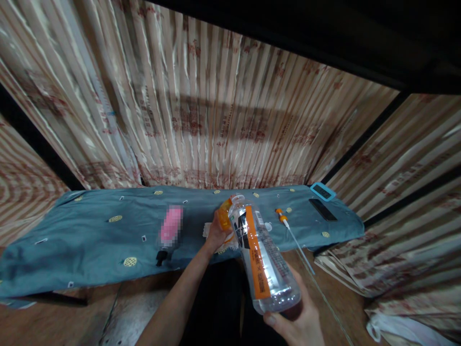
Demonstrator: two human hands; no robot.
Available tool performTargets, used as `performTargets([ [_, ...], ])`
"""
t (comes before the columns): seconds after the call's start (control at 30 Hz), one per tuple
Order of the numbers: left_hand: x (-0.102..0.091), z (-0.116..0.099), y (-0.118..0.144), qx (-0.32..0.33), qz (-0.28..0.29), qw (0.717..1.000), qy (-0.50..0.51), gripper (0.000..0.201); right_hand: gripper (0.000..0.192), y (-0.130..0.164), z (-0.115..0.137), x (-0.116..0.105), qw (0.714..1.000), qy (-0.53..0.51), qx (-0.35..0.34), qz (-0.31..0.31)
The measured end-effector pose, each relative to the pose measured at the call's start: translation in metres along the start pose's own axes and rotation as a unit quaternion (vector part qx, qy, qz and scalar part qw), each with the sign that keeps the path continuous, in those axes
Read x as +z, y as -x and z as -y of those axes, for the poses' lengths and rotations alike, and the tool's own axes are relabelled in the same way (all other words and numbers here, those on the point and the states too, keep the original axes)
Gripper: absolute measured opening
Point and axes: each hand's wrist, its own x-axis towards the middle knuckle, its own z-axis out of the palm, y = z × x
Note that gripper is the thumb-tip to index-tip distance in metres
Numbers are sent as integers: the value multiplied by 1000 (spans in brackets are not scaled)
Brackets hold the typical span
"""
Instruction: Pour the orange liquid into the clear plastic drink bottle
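Observation:
My right hand [295, 319] grips the base of a clear plastic bottle [264, 262] with an orange and white label, tilted with its open neck pointing away and up. My left hand [217, 234] holds the orange cap [224, 216] right beside the bottle's mouth. Both hands hover over the near edge of a blue-grey cloth [90, 235] dotted with small yellow motifs.
On the cloth lie a pink item [172, 224] with a black end, a thin rod with an orange tip [292, 236], a black flat object [322, 209] and a teal-framed device [322, 191]. Striped patterned curtains [201, 110] hang behind. Wooden floor lies below.

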Motion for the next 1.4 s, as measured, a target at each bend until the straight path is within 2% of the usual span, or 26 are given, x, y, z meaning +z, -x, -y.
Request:
performTargets([
  [0.13, 1, 3, 0, 13, 6, 1000, 6, 56, 82, -1, 0, -4, 999, -14, 2, 52],
  [0.4, 2, 5, 0, 13, -1, 1000, 7, 55, 84, -3, -7, -14, 996, 9, -1, 90],
  [0.7, 2, 5, 0, 14, 2, 1000, 0, 54, 84, -3, -5, -11, 998, 7, -8, 62],
  [0.93, 1, 3, 0, -2, 4, 1000, 11, 54, 82, -4, -3, -9, 998, 10, -9, 66],
  [1.1, 1, 3, 0, 1, 6, 1000, 15, 52, 81, -2, 0, -4, 1000, -8, -4, 28],
  [1.27, 0, 3, 0, 2, 11, 1000, 8, 50, 84, -2, -2, -6, 998, -9, 21, 51],
  [1.4, 0, 2, 0, -6, 11, 1000, 14, 50, 84, 0, 2, 1, 1000, 1, 10, -4],
])
